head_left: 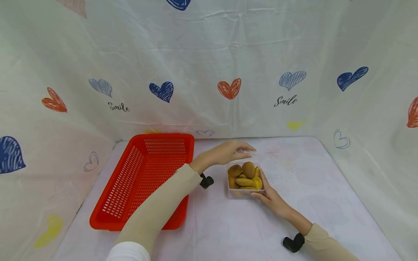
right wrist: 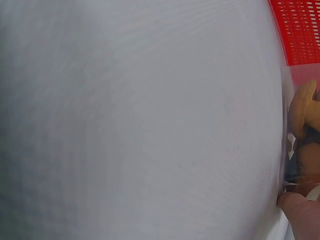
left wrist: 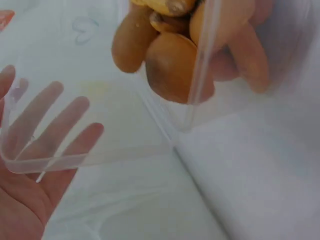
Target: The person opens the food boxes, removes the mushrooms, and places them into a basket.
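Note:
A clear plastic box (head_left: 240, 195) filled with brown and yellow mushrooms (head_left: 247, 169) sits on the table right of centre. Its transparent lid (left wrist: 115, 135) is raised at the far side of the box. With fingers spread behind the lid and the thumb at its edge, my left hand (head_left: 226, 152) holds it in the left wrist view. My right hand (head_left: 272, 199) grips the near right corner of the box, thumb in front and fingers along the right wall. In the right wrist view only its thumb (right wrist: 302, 215) shows, beside the box wall.
To the left lies a big red perforated plastic basket (head_left: 187, 214), under my left forearm. A white cloth covers the table (head_left: 215, 232). A white curtain (head_left: 196, 47) printed with hearts hangs behind and at both sides.

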The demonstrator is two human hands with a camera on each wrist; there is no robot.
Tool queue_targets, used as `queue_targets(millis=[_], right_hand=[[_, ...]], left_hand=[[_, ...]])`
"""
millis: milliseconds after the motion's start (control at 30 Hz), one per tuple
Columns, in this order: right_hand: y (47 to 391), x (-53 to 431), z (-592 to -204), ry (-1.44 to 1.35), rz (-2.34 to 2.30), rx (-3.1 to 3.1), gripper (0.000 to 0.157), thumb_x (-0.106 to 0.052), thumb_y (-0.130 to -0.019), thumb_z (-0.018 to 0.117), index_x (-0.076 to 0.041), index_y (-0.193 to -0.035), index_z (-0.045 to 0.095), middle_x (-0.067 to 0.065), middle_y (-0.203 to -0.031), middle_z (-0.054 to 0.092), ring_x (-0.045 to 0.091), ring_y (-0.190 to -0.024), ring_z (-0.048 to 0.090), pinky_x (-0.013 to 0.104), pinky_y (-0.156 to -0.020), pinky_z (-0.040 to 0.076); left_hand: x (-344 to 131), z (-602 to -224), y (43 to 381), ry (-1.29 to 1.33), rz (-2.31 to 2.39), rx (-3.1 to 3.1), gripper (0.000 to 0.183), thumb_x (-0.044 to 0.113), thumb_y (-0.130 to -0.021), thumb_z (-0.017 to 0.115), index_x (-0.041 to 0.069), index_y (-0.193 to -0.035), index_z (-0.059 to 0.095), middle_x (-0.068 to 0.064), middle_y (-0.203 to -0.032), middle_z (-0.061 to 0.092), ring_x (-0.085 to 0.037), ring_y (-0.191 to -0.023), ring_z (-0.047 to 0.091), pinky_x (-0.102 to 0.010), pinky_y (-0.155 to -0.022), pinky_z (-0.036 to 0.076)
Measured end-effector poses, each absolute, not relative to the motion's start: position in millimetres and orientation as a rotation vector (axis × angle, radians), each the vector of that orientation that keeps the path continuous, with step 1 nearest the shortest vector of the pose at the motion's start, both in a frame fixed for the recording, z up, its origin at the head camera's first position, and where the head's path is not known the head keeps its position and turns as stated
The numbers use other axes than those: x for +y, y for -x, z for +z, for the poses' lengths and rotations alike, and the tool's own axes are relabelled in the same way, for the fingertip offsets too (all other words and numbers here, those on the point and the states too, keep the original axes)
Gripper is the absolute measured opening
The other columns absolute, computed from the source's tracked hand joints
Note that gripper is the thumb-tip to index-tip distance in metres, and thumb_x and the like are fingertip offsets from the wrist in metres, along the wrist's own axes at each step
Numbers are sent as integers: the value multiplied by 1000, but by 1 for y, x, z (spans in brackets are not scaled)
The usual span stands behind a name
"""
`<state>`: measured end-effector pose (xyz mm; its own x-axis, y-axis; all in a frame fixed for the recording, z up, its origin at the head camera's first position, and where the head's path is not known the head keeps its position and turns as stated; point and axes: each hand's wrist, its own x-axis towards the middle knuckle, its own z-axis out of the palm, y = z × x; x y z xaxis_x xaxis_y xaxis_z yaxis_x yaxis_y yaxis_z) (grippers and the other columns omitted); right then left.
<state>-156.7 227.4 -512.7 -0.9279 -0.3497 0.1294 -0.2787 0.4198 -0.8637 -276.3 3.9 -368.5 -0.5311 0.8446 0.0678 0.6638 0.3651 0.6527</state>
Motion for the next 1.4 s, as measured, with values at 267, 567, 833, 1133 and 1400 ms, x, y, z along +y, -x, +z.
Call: queue_targets(millis=[267, 567, 833, 1133, 1400], right_hand=[[156, 226, -510, 597, -1601, 2562, 92, -12, -99, 62, -10, -160, -7, 30, -161, -3, 44, -132, 32, 20, -79, 47], [159, 228, -513, 606, -1612, 2509, 92, -13, -101, 60, -11, -159, -11, 30, -161, -6, 43, -134, 38, 20, -87, 50], [159, 230, -512, 553, -1593, 2484, 92, -15, -101, 60, -10, -159, -12, 26, -162, -8, 40, -135, 39, 25, -92, 50], [161, 229, -512, 576, -1581, 2494, 91, -16, -102, 59, -11, -159, -12, 22, -163, -10, 43, -144, 18, 21, -97, 45], [160, 229, -512, 577, -1606, 2477, 92, -15, -102, 58, -17, -159, -14, 22, -163, -12, 44, -142, 23, 17, -93, 45]], left_hand=[[-5, -383, 295, -1156, 1310, 2295, 34, 22, -103, 58, 10, -135, 61, -6, -127, 67, -15, -109, 66, -30, -94, 52], [1, -399, 304, -1028, 1652, 2166, 31, 13, -103, 56, 2, -132, 61, -15, -118, 70, -28, -100, 70, -35, -84, 58], [4, -412, 312, -824, 1900, 2048, 30, 13, -102, 58, -1, -129, 61, -19, -119, 69, -29, -99, 71, -41, -82, 59], [5, -420, 319, -648, 2023, 1975, 39, 18, -104, 56, -7, -132, 56, -25, -120, 67, -40, -103, 68, -49, -84, 57], [7, -423, 318, -271, 2046, 1908, 45, 29, -108, 47, -1, -141, 51, -26, -127, 62, -42, -107, 66, -49, -85, 56]])
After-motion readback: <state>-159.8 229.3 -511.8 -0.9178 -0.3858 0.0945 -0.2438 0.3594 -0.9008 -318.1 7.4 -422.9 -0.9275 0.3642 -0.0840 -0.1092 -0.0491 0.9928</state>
